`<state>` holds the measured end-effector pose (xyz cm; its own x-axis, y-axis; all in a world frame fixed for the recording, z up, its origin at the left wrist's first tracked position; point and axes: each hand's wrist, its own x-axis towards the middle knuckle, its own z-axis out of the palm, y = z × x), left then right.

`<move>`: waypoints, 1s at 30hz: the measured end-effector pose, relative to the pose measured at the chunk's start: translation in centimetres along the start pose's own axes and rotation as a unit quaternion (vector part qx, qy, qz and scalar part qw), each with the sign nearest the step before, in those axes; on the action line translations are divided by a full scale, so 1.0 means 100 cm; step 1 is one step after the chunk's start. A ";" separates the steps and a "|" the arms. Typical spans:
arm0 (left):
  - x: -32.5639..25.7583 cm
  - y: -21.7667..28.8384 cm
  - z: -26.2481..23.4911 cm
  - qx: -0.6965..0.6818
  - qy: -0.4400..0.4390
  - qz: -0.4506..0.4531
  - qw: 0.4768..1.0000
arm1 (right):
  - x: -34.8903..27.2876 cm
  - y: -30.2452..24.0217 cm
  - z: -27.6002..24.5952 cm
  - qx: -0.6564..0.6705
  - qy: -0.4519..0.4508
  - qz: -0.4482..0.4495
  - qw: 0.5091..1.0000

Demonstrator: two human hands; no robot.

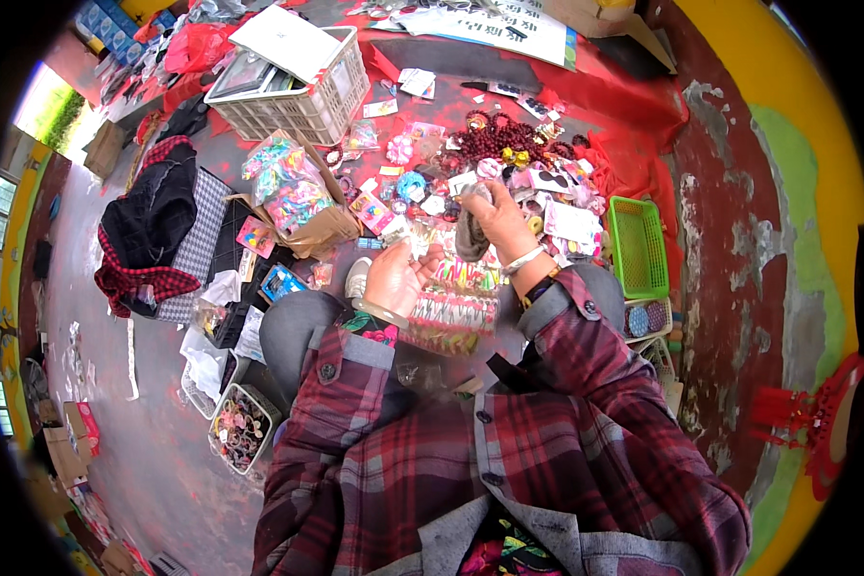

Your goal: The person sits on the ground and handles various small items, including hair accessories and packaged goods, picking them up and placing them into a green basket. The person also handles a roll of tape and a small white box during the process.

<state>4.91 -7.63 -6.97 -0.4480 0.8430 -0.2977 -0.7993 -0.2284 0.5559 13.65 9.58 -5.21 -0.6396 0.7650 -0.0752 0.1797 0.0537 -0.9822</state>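
My right hand (505, 227) is closed around a bunched grey cloth (471, 230), which hangs down over the spread goods. To its left, my left hand (400, 278) is half turned up with its fingers loosely curved and apart. A small whitish, clear piece (400, 231) shows just beyond its fingertips; whether they touch it I cannot tell. Below and between my hands lie rows of small colourful packaged items (451, 312). Past my right hand is a heap of dark red bead strings (494, 137). A blue hair band (411, 185) lies beyond my left hand.
At left stand a cardboard box (328, 228) of colourful packets and a large white crate (328, 104). A green basket (637, 252) stands at right near the wall. Dark clothing (154, 216) and a small basket of trinkets (264, 415) are on the left floor.
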 end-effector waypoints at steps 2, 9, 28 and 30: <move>-0.001 0.003 0.004 -0.027 0.022 0.014 0.999 | -0.005 -0.012 -0.002 0.031 -0.042 -0.041 0.998; 0.002 -0.006 0.013 0.017 -0.031 0.050 0.998 | -0.042 -0.035 0.028 -0.227 -0.057 -0.278 0.932; 0.010 -0.005 -0.011 -0.029 -0.009 -0.004 1.000 | -0.046 -0.006 0.040 -0.033 -0.244 -0.118 0.962; 0.011 -0.004 -0.014 0.024 0.026 -0.003 0.999 | -0.051 -0.008 0.038 -0.091 -0.269 -0.134 0.950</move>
<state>4.21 -7.28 -8.63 -0.4641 0.8179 -0.3400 -0.7826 -0.1989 0.5899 13.93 3.22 -4.68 -0.9607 0.2735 0.0476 0.0524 0.3472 -0.9363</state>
